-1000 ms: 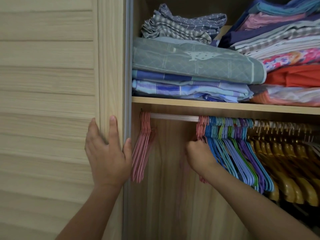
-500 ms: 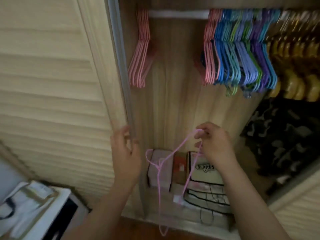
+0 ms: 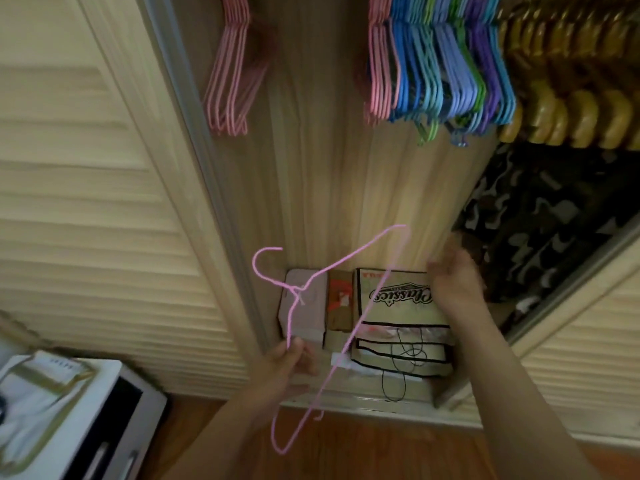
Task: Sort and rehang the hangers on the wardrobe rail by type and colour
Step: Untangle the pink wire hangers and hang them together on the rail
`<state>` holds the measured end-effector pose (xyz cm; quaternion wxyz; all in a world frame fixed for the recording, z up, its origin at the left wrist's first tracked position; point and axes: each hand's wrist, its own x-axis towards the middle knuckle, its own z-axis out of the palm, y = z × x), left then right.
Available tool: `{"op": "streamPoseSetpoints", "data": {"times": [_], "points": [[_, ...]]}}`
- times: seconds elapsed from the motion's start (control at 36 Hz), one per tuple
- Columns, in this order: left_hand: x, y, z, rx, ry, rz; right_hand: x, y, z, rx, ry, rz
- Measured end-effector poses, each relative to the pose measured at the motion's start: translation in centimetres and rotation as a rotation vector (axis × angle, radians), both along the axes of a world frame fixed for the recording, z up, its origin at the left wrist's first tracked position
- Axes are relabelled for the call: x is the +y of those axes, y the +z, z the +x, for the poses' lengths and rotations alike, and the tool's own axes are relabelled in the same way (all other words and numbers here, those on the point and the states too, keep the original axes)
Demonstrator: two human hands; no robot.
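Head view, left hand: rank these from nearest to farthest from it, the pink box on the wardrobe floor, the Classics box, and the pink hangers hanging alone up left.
From the left hand:
1. Pink box, just above the hand, low in the wardrobe.
2. Classics box, to the right of it.
3. Pink hangers, high on the left, clearly farthest.

Loose pink wire hanger [image 3: 346,327]: thin, tilted, hook at 10 o'clock pointing up-left, long bar running diag from 1 o'clock down to 6 o'clock. Pinched on one arm below the neck. Pink hanger bunch [image 3: 230,74] hangs at 11 o'clock, apart from the rest. Mixed bunch [image 3: 440,67] at 12–1 o'clock: pink, blue, green, purple, packed tight. Wooden hangers [image 3: 571,105] at 2 o'clock, just beside mixed bunch.
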<state>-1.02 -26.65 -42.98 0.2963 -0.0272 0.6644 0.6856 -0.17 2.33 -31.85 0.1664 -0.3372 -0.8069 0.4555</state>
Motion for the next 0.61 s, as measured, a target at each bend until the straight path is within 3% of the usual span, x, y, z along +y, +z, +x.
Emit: {"op": "streamPoseSetpoints", "data": {"times": [0.14,0.22,0.31,0.44,0.61], "points": [[2.0,3.0,-1.1,0.023,-0.192,-0.095,-4.7,-1.7,2.5,-0.324,0.418,-0.399],[4.4,5.1,-1.6,-0.012,-0.102,-0.042,-7.5,-1.9,4.2,-0.382,0.661,-0.541],[6.8,7.4,-2.6,-0.031,0.005,-0.046,-8.8,-2.5,4.5,-0.381,0.762,-0.572],[9.7,9.8,-5.1,0.068,0.202,-0.171,-10.1,-1.4,3.9,-0.172,0.736,-0.575],[10.9,14.4,-6.9,0.164,0.055,-0.053,-11.3,2.2,1.6,0.079,0.566,-0.364]]}}
